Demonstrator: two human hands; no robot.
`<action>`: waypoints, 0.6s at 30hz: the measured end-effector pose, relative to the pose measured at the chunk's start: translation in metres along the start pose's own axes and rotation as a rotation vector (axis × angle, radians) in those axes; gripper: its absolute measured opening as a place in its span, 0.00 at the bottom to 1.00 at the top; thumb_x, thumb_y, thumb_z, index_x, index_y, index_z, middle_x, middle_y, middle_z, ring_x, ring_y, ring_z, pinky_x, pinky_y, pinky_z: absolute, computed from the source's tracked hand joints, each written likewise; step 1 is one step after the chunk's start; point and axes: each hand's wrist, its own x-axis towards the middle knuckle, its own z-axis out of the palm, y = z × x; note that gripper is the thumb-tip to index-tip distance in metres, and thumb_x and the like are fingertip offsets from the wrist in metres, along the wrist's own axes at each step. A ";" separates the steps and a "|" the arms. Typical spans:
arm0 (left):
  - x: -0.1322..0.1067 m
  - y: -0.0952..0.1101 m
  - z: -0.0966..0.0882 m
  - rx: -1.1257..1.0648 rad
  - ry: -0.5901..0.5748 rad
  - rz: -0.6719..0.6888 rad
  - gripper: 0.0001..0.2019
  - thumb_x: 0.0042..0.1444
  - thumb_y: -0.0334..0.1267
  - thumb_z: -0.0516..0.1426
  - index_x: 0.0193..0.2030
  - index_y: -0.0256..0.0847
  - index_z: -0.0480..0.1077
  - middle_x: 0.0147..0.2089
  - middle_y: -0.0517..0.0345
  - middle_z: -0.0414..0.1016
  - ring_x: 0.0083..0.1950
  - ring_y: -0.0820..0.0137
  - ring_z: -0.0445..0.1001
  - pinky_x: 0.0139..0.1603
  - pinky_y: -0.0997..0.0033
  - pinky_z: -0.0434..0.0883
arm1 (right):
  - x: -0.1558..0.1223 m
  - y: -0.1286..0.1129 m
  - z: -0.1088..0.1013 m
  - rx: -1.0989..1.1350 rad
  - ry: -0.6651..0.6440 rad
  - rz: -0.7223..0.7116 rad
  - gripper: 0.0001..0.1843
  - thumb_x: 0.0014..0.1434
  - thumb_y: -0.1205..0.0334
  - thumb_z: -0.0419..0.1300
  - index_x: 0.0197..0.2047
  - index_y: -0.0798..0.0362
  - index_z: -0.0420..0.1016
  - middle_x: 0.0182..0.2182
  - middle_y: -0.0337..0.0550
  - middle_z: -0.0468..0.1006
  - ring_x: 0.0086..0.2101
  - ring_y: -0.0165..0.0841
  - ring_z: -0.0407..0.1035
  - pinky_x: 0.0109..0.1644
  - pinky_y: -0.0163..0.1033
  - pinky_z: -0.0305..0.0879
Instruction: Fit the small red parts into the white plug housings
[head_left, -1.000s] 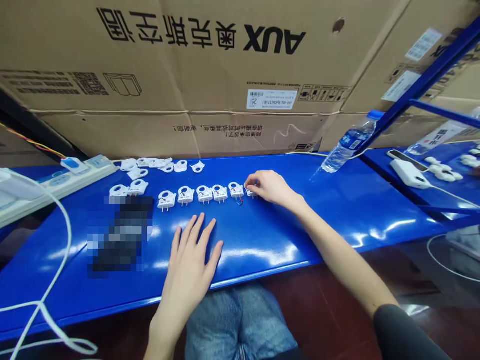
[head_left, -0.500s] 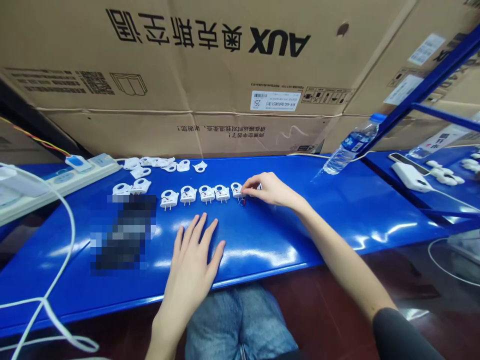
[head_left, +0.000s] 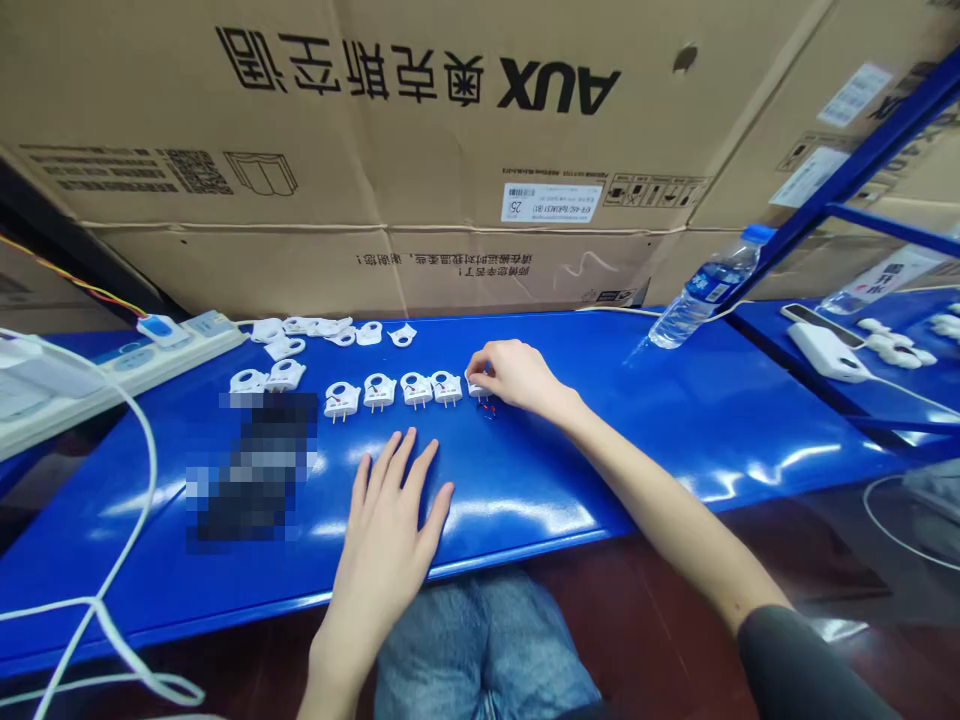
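Observation:
A row of small white plug halves (head_left: 397, 391) with metal prongs lies along the blue table (head_left: 660, 420). My right hand (head_left: 516, 377) is closed over the plug half (head_left: 475, 386) at the right end of the row; small red and blue wire ends show below the fingers. My left hand (head_left: 394, 508) rests flat on the table with fingers spread, nearer than the row, and holds nothing. More white covers (head_left: 330, 329) lie in a loose group at the back left.
Large cardboard boxes (head_left: 450, 150) wall off the back. A white power strip (head_left: 112, 362) and white cable (head_left: 112, 570) lie at left, next to a blurred dark patch (head_left: 251, 470). A water bottle (head_left: 701, 285) lies at back right. Another blue table with a white charger (head_left: 825, 352) is further right.
My right hand has slid left from the row's far right end onto the neighbouring plug half, and its fingers have closed over it. The left hand has stayed flat.

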 end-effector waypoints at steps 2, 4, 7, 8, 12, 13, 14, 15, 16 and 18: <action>0.000 -0.001 0.001 0.004 0.006 0.006 0.25 0.73 0.50 0.48 0.71 0.42 0.66 0.76 0.45 0.65 0.79 0.52 0.59 0.78 0.37 0.56 | 0.000 0.000 0.000 -0.008 -0.007 0.000 0.09 0.67 0.61 0.62 0.45 0.47 0.86 0.43 0.42 0.86 0.42 0.37 0.78 0.43 0.35 0.67; -0.001 -0.001 0.001 0.008 0.006 0.012 0.25 0.73 0.50 0.48 0.71 0.42 0.66 0.76 0.44 0.65 0.79 0.52 0.59 0.78 0.36 0.56 | 0.001 0.000 0.000 -0.013 -0.014 -0.004 0.09 0.68 0.61 0.62 0.45 0.47 0.85 0.42 0.41 0.86 0.41 0.37 0.78 0.42 0.35 0.66; -0.001 -0.002 0.002 0.007 0.011 0.015 0.26 0.73 0.51 0.48 0.70 0.42 0.66 0.76 0.44 0.65 0.79 0.51 0.59 0.78 0.36 0.57 | 0.000 -0.001 0.001 -0.029 -0.007 -0.003 0.10 0.69 0.61 0.60 0.45 0.48 0.85 0.43 0.43 0.86 0.42 0.38 0.78 0.42 0.35 0.66; -0.001 -0.001 0.002 0.006 0.009 0.012 0.25 0.73 0.51 0.48 0.70 0.42 0.66 0.76 0.45 0.65 0.79 0.51 0.59 0.78 0.36 0.57 | 0.000 -0.001 0.001 -0.034 -0.005 -0.002 0.11 0.70 0.61 0.59 0.46 0.49 0.84 0.44 0.44 0.85 0.42 0.38 0.78 0.42 0.36 0.66; -0.001 -0.001 0.001 0.003 -0.004 0.001 0.25 0.73 0.50 0.48 0.70 0.43 0.66 0.76 0.45 0.65 0.79 0.52 0.58 0.78 0.37 0.56 | -0.001 0.000 0.002 -0.041 -0.017 -0.013 0.10 0.71 0.62 0.58 0.46 0.50 0.83 0.46 0.46 0.84 0.42 0.37 0.77 0.42 0.35 0.65; -0.001 -0.001 0.001 0.003 0.000 0.002 0.25 0.73 0.50 0.48 0.70 0.42 0.66 0.75 0.45 0.65 0.79 0.52 0.58 0.78 0.37 0.56 | -0.001 0.000 0.001 -0.040 -0.019 -0.018 0.10 0.71 0.62 0.58 0.46 0.50 0.83 0.47 0.45 0.84 0.43 0.36 0.77 0.43 0.35 0.65; -0.001 -0.001 0.001 0.003 0.006 0.006 0.25 0.73 0.50 0.48 0.70 0.42 0.66 0.75 0.45 0.65 0.79 0.52 0.59 0.78 0.37 0.56 | -0.002 0.000 0.000 -0.039 -0.022 -0.023 0.10 0.71 0.63 0.59 0.46 0.50 0.83 0.47 0.45 0.84 0.43 0.36 0.77 0.44 0.35 0.66; -0.001 -0.001 0.001 0.003 0.010 0.010 0.25 0.73 0.50 0.47 0.70 0.42 0.66 0.75 0.45 0.65 0.79 0.52 0.59 0.78 0.36 0.56 | -0.002 0.000 -0.001 -0.037 -0.024 -0.029 0.10 0.70 0.63 0.59 0.47 0.50 0.83 0.48 0.45 0.84 0.44 0.36 0.77 0.44 0.35 0.66; -0.001 -0.001 0.001 0.002 0.009 0.011 0.25 0.73 0.51 0.47 0.70 0.42 0.66 0.75 0.45 0.65 0.79 0.52 0.59 0.78 0.36 0.56 | -0.002 -0.001 -0.002 -0.036 -0.027 -0.035 0.10 0.70 0.64 0.59 0.47 0.50 0.83 0.47 0.45 0.84 0.44 0.36 0.77 0.45 0.35 0.66; -0.001 0.000 0.000 0.000 0.001 0.005 0.25 0.73 0.50 0.48 0.70 0.43 0.66 0.76 0.45 0.65 0.79 0.52 0.59 0.78 0.37 0.56 | -0.002 -0.002 -0.004 -0.036 -0.036 -0.044 0.10 0.70 0.65 0.60 0.46 0.50 0.84 0.46 0.45 0.85 0.45 0.36 0.77 0.46 0.35 0.66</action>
